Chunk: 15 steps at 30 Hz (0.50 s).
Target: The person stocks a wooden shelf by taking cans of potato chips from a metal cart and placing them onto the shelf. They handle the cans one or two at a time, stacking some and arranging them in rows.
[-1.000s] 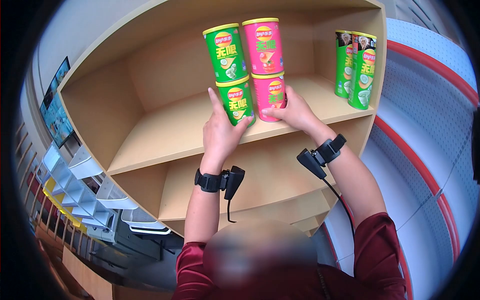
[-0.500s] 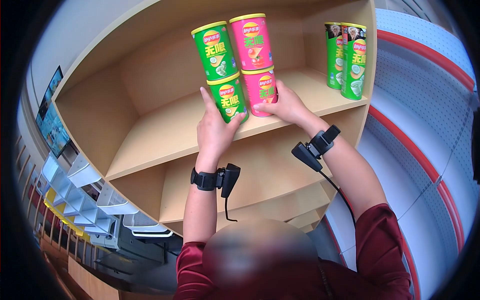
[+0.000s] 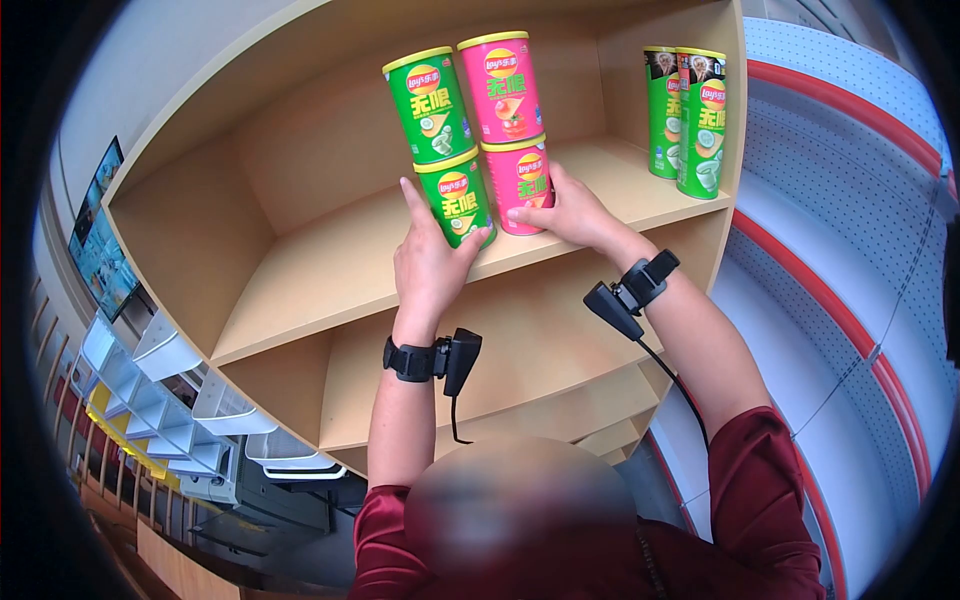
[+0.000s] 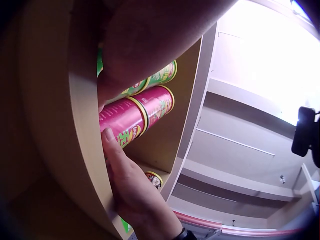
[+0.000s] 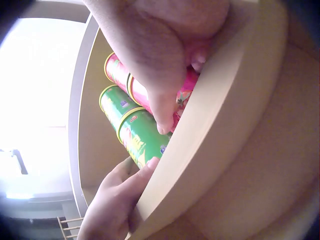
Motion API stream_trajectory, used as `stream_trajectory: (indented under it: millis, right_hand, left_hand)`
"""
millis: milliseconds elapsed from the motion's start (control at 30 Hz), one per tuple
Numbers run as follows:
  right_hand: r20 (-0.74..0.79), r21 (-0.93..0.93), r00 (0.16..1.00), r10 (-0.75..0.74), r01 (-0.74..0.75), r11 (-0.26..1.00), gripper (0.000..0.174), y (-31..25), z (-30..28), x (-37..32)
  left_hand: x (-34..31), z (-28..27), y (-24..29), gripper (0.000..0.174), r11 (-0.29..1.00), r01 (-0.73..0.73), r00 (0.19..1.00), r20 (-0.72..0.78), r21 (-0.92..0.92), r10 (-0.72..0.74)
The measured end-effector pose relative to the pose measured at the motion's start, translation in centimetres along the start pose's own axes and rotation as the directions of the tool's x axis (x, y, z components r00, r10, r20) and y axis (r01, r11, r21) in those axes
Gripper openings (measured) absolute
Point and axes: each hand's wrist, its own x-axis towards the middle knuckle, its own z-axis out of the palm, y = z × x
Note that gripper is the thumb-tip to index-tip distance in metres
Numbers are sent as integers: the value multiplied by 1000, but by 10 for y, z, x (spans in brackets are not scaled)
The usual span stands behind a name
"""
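Observation:
Two stacks of Lay's chip canisters stand side by side on the upper wooden shelf, two high. My left hand (image 3: pixel 430 265) holds the lower green canister (image 3: pixel 456 197), index finger along its left side and thumb across its front near the base. Around the lower pink canister (image 3: pixel 520 178) my right hand (image 3: pixel 580 212) is wrapped from the right, thumb on the front; its other fingers are mostly hidden behind. On top sit the upper green canister (image 3: pixel 426 105) and the upper pink canister (image 3: pixel 498 85), untouched by either hand. The right wrist view shows the left thumb (image 5: pixel 150 164) against the green can.
Two tall green chip canisters (image 3: pixel 705 130) stand at the shelf's right end. The shelf's front edge (image 3: pixel 330 328) runs below my hands, with lower shelves beneath. White pegboard racking (image 3: pixel 840 190) with red strips adjoins on the right; white bins (image 3: pixel 225 400) are at the left.
The head view has shifted slightly, moving the shelf and canisters a little left and up in frame. Both hands stay on the same lower canisters, with little other movement.

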Motion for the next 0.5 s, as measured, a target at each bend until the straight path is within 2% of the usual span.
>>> stream_trajectory:
  millis: [233, 500]
  right_hand:
    - [7, 8, 1000, -5, 5, 1000, 67, 2, 1, 1]
    - [7, -31, 1000, 21, -21, 999, 71, -5, 0, -3]
  left_hand:
    - [0, -1, 0, 102, 999, 32, 999, 32, 8, -32]
    - [-1, -1, 0, 102, 1000, -2, 1000, 9, 6, 2]
